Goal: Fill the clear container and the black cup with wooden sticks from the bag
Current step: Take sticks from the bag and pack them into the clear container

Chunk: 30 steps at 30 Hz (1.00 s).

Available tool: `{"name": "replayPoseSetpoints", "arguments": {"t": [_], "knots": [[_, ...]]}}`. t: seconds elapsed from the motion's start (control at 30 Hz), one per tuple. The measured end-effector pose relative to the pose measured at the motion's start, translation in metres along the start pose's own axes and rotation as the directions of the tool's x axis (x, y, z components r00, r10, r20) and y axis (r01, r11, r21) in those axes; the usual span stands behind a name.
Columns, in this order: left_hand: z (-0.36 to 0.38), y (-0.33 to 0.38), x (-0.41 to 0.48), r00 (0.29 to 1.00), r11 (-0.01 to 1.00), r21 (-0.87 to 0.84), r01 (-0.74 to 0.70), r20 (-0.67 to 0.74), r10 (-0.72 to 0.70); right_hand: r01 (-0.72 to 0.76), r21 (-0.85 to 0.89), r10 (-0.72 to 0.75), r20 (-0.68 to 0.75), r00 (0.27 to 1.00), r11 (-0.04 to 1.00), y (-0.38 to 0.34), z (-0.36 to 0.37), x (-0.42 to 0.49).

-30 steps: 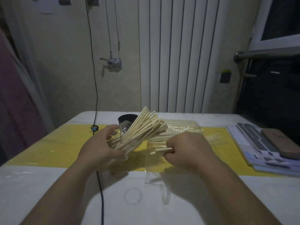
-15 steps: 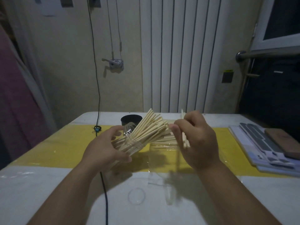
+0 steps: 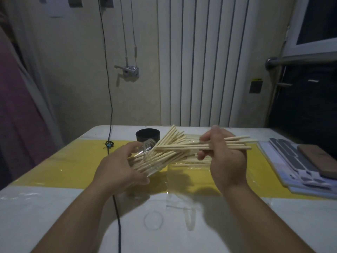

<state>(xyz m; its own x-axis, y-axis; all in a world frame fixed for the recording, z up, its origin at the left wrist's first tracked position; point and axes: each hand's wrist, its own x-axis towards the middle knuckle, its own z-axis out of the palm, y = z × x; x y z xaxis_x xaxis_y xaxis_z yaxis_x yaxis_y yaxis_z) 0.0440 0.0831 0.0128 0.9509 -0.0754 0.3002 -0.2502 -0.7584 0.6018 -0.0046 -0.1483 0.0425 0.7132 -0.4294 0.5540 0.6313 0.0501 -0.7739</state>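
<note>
The clear container (image 3: 151,157) is held tilted above the yellow mat (image 3: 69,167), its mouth turned up and to the right, and is packed with wooden sticks (image 3: 169,143) that fan out of the opening. It is gripped by the left hand (image 3: 118,170), the fingers wrapped closed around its lower body and the thumb pressed along its near side. A small bundle of sticks (image 3: 233,143) is clamped in the right hand (image 3: 226,157) between thumb and curled fingers; the bundle is held nearly level, its left tips brought to the container's mouth and its right ends projecting past the hand. The black cup (image 3: 147,136) is seen upright just behind the container, at the far edge of the mat; its contents cannot be made out. The clear bag (image 3: 189,165) with remaining sticks is laid flat on the mat beneath the right hand. A black cable (image 3: 116,212) is run across the white table (image 3: 36,216), and stacked papers (image 3: 291,165) are noted at the right edge.
</note>
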Motion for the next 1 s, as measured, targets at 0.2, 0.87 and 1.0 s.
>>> {"name": "replayPoseSetpoints", "arguments": {"t": [0.2, 0.87, 1.0], "knots": [[0.001, 0.008, -0.002, 1.000, 0.998, 0.066, -0.021, 0.003, 0.021, -0.111, -0.161, 0.094, -0.105, 0.990, 0.981, 0.001, -0.003, 0.009], [0.000, 0.010, -0.004, 0.997, 0.988, 0.135, -0.075, 0.032, 0.072, -0.200, -0.339, 0.268, 0.166, 0.949, 0.919, 0.025, 0.007, 0.000], [0.001, 0.009, -0.003, 0.997, 0.989, 0.127, -0.076, 0.025, 0.073, -0.158, -0.294, 0.183, 0.058, 0.981, 0.943, 0.024, 0.008, -0.002]]}}
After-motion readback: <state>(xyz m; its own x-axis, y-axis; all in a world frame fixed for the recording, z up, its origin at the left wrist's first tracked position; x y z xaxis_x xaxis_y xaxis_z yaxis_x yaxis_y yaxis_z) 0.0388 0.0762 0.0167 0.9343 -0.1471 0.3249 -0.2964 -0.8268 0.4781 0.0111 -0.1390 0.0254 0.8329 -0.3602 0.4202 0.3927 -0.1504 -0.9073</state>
